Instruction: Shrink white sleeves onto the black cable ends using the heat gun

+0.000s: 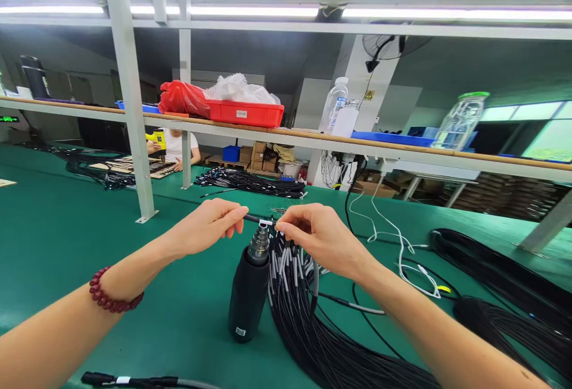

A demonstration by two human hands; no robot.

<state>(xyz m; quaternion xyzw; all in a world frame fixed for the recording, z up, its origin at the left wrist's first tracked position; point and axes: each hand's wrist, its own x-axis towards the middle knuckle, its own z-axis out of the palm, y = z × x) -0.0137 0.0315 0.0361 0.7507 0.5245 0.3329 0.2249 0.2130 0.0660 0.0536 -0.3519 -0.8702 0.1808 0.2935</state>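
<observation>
Cable (pixel 252 218) stretched between left hand (pixel 209 226) and right hand (pixel 319 237), both pinched closed around it, by the nozzle (pixel 258 247) of a heat gun (pixel 248 296) on the desk (pixel 187 323).

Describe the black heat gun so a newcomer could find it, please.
On the green table, look between the left hand and right hand. The black heat gun stands upright below them, beside the cable bundle; its upward, stepped silver nozzle sets it apart.

You have two hands (pixel 218 222) (pixel 315 234), one cable (pixel 252 218) held between them, one heat gun (pixel 248 296) and one beaded bracelet (pixel 105 298). Along the shelf (pixel 304 135), you can count one red bin (pixel 250 117), one clear bottle (pixel 333 106) and one green-lidded jar (pixel 460 124).
</observation>
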